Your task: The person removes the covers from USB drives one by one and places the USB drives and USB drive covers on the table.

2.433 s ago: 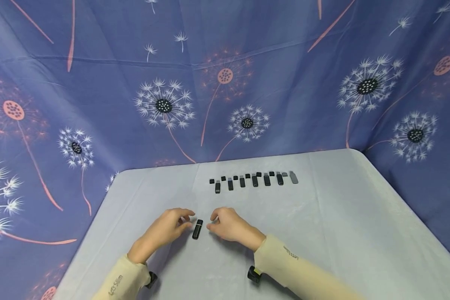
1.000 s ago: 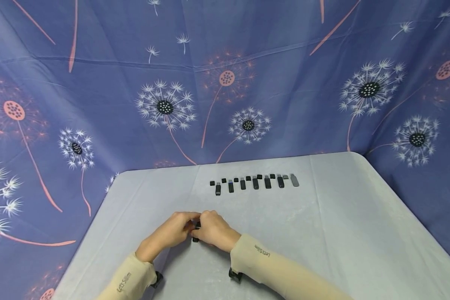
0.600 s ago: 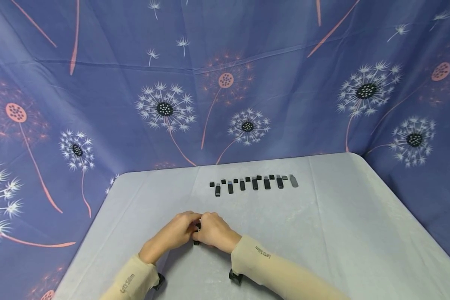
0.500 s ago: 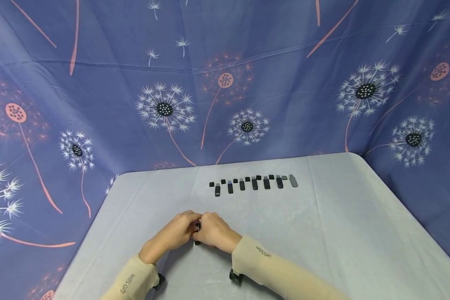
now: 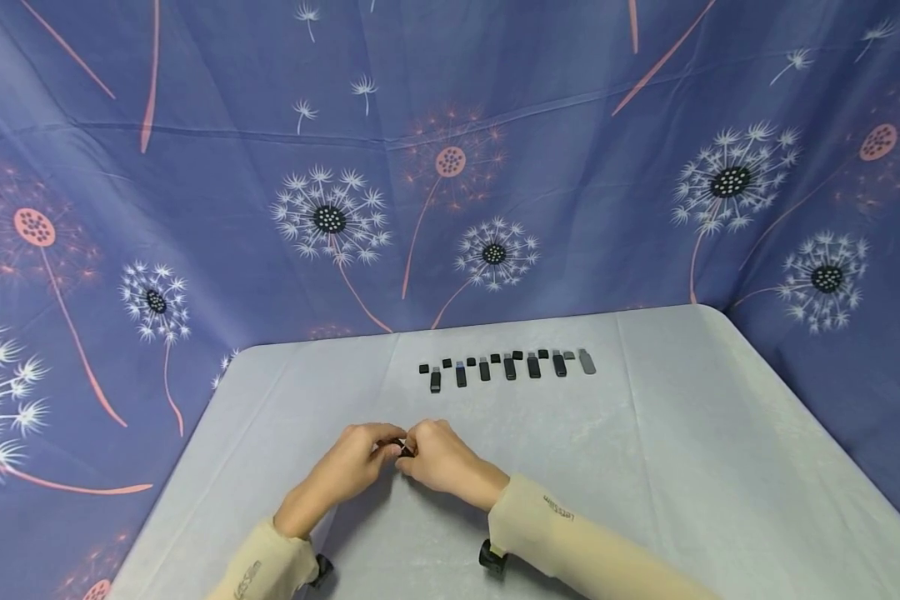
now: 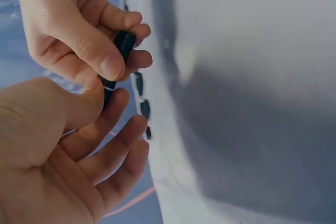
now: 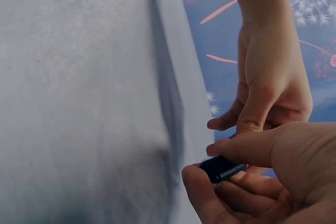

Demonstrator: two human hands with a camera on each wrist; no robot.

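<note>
A black USB stick (image 5: 403,450) with a thin silver band is held between both hands, above the table. In the left wrist view, my left hand (image 6: 68,145) pinches the end beyond the band with thumb and index finger, its other fingers loosely bent. My right hand (image 6: 68,30) grips the longer body between thumb and fingers. Within the right wrist view, the right hand (image 7: 294,166) covers much of the stick (image 7: 223,170), and the left hand (image 7: 273,72) reaches in from above. Fingers hide parts of the stick, so I cannot tell whether its cap is still fully on.
Towards the back of the white-covered table (image 5: 690,467) lies a row of uncapped USB sticks, such as a black one (image 5: 534,367) and a grey one (image 5: 587,361). Small caps (image 5: 447,363) lie beside them. A blue dandelion-patterned cloth (image 5: 390,167) hangs behind.
First the stick lay on the table between the parted hands. Both hands then closed in and took hold of it. Now it is lifted and turned more sideways; the right forearm has shifted right.
</note>
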